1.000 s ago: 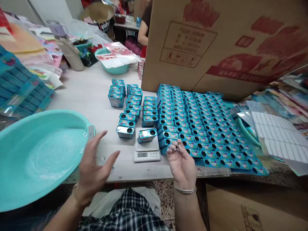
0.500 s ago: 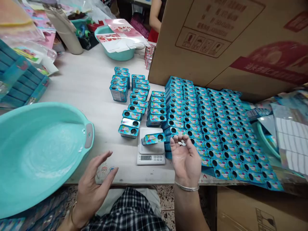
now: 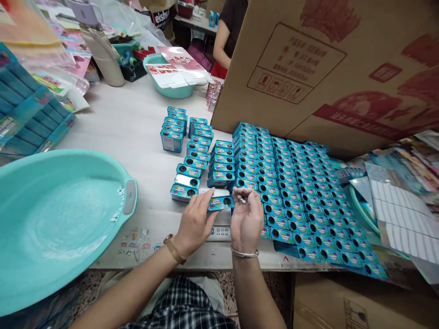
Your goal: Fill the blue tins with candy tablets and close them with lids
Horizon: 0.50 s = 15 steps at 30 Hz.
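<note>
White table [image 3: 137,123] bears blue tins [image 3: 290,196]; speckled floor [image 3: 228,294] below.

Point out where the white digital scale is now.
In the head view, the white digital scale lies centrally near the front edge of the table, between the left hand and right hand, partly hidden by the blue tin.
</note>
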Tool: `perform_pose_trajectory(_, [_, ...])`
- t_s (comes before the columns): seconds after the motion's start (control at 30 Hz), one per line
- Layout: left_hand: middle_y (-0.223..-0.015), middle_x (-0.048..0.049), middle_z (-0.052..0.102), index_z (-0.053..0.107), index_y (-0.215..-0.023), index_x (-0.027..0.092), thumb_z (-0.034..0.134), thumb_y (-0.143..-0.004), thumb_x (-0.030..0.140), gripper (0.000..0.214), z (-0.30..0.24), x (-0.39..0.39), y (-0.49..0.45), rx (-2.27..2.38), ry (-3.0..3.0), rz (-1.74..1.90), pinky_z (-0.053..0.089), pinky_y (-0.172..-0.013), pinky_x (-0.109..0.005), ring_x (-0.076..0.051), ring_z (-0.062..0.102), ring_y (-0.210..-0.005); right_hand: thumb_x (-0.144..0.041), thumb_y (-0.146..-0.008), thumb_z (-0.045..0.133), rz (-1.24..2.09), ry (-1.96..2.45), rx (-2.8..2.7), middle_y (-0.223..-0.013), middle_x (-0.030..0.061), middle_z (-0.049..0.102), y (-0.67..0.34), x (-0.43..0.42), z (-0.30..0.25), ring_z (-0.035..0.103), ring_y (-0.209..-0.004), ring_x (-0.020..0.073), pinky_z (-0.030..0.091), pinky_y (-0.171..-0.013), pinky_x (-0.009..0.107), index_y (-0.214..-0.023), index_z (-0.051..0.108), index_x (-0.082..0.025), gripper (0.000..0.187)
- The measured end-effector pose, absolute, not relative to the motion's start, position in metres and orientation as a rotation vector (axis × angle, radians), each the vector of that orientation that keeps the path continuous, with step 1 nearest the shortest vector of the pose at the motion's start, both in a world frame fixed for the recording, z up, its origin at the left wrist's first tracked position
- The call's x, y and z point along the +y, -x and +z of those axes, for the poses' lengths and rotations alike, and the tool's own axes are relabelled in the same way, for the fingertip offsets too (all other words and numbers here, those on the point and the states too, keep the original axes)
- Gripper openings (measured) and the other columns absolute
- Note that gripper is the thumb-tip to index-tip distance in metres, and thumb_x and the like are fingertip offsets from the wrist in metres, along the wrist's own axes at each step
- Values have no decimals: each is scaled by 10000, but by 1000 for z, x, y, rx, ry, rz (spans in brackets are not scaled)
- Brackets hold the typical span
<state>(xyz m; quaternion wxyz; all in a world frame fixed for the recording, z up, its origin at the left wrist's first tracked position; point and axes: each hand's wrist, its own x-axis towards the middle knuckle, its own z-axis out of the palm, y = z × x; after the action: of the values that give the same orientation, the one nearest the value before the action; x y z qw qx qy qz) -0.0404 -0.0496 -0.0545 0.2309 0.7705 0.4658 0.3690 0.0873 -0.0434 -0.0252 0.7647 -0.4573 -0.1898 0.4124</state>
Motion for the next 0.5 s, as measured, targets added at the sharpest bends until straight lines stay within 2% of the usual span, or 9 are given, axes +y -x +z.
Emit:
perform_pose_trajectory(0.13, [-1316, -120, 534, 283, -1458, 214, 515, -911, 204, 593, -58, -50, 36, 1283, -2095, 1007, 450, -996, -456, -265, 489, -1185, -312, -862, 583, 873, 1009, -452, -855, 13, 646, -82, -43, -26, 629, -866, 141, 445, -954, 353, -824, 655, -183, 152])
perform_pose_trajectory(0.3, [-1364, -129, 496, 288, -1464, 212, 590, -875, 215, 662, -45, -75, 62, 1297, -2052, 1104, 432, -1055, -470, -269, 453, -1266, -314, -873, 566, 855, 1021, -502, -855, 10, 639, -82, -46, -24, 623, -869, 143, 435, -963, 367, -823, 645, -186, 158])
perform_pose_trajectory(0.43, [-1322, -77, 535, 413, -1403, 281, 683, -809, 242, 653, -22, -116, 123, 1553, -1822, 1329, 509, -987, -456, -254, 569, -1140, -332, -895, 539, 717, 1123, -666, -880, 11, 633, -84, -54, -15, 606, -884, 154, 442, -923, 368, -861, 646, -199, 173])
perform_pose_trajectory(0.5, [-1293, -42, 555, 460, -1367, 317, 718, -767, 279, 655, -11, -137, 158, 1741, -1564, 1532, 519, -974, -489, -265, 597, -1094, -336, -889, 552, 635, 1261, -909, -894, 20, 634, -84, -59, -11, 586, -884, 167, 437, -893, 365, -893, 666, -205, 174])
